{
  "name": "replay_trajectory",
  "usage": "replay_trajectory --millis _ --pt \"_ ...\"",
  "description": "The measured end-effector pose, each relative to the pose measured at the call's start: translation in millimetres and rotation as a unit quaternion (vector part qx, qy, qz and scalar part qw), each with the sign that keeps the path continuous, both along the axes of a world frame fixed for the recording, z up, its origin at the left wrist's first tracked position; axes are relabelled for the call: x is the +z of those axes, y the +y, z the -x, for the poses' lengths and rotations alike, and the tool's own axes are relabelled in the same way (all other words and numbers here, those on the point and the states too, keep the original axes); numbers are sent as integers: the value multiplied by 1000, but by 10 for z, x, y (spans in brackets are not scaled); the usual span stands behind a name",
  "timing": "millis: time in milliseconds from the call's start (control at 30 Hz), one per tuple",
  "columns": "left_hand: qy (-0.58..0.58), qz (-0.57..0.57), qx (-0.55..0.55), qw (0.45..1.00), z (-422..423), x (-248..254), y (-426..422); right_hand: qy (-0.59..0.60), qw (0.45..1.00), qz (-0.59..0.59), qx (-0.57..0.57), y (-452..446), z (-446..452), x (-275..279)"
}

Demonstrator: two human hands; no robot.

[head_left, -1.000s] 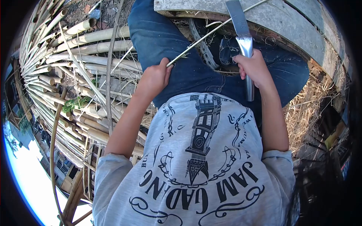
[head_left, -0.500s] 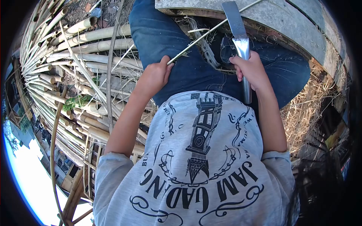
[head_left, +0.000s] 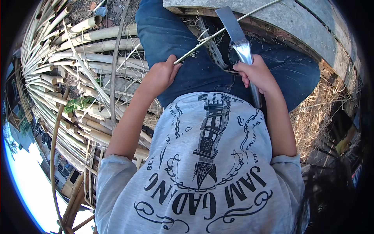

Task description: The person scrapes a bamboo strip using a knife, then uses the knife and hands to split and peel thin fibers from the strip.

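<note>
My left hand [head_left: 160, 77] is closed on one end of a thin bamboo strip [head_left: 202, 42], which slants up and right across my lap to the wooden boards. In my right hand [head_left: 255, 74] is a knife [head_left: 233, 29] with a broad flat blade and a shiny metal tube handle. The blade points up and left, and its edge meets the strip or lies just over it; I cannot tell which. A curled shaving [head_left: 203, 36] hangs from the strip near the blade.
Cut bamboo poles [head_left: 85, 58] are piled at my left. Pale wooden boards [head_left: 249, 9] lie in front of me. Dry straw-like shavings [head_left: 311, 117] heap up at my right. My legs in blue jeans [head_left: 167, 35] are folded beneath my hands.
The knife blade has tilted and swung left along the strip. A shaving near the blade now curls up from it. My left hand has barely moved.
</note>
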State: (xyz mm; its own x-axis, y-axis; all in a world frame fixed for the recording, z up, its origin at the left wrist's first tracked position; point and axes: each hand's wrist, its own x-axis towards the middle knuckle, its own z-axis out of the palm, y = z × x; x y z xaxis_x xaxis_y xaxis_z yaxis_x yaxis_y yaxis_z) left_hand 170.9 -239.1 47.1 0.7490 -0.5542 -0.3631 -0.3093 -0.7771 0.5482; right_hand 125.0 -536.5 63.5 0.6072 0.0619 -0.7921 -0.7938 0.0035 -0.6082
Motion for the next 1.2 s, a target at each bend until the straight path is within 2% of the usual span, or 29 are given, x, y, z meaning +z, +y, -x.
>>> replay_trajectory --millis 67,133,200,267,300,333,400,433,467,567,600,667,733,767,800,900,1000,1067,1133,1167,1200 --pt "-7 0 -14 1000 3 13 -30 -20 995 98 5 -18 10 -39" --pt "0 -4 -17 1000 6 -2 12 -36 979 154 129 155 87 -94" --pt "1 -3 -19 1000 -9 -24 -19 -75 970 188 137 159 87 -98" --pt "2 -9 -2 1000 20 0 1 24 986 74 144 119 12 -56" --pt "1 -13 1 1000 15 10 14 48 986 55 150 113 -37 5" --pt "-4 -11 1 1000 14 11 4 50 986 51 152 108 -28 -21" --pt "-6 -6 1 1000 33 -14 -5 91 990 -49 96 49 -18 -44" --pt "-9 1 1 1000 26 -32 -5 108 983 -105 104 35 -18 -34" --pt "-14 7 0 1000 11 -39 -11 107 983 -103 105 53 -16 -12" --pt "-4 -9 9 1000 25 8 -24 9 999 -8 47 98 -1 26" --pt "-3 -10 9 1000 25 1 -33 -31 997 62 20 96 22 -13" --pt "-13 -17 2 1000 29 -18 -53 -59 983 169 50 170 63 -26" --pt "-8 -15 -1 1000 62 -33 -5 -71 967 192 154 244 110 -150" --pt "-11 -11 1 1000 32 -37 -20 4 981 148 129 253 25 12" --pt "-18 -7 -1 1000 6 -37 -46 -3 980 152 126 210 -14 27" --pt "-15 -15 7 1000 36 -20 -18 81 988 -57 114 108 -56 -4" --pt "-21 -1 7 1000 32 -4 -38 97 986 -120 61 74 -8 -26" --pt "-18 4 12 1000 43 25 -38 72 992 -95 50 84 41 -19" --pt "-4 -15 32 999 41 101 -84 -38 998 42 -16 77 73 29" --pt "-2 -15 29 999 49 127 -152 -55 993 97 -34 69 89 41" --pt "1 6 27 1000 77 147 -253 -52 993 99 -36 70 106 58"
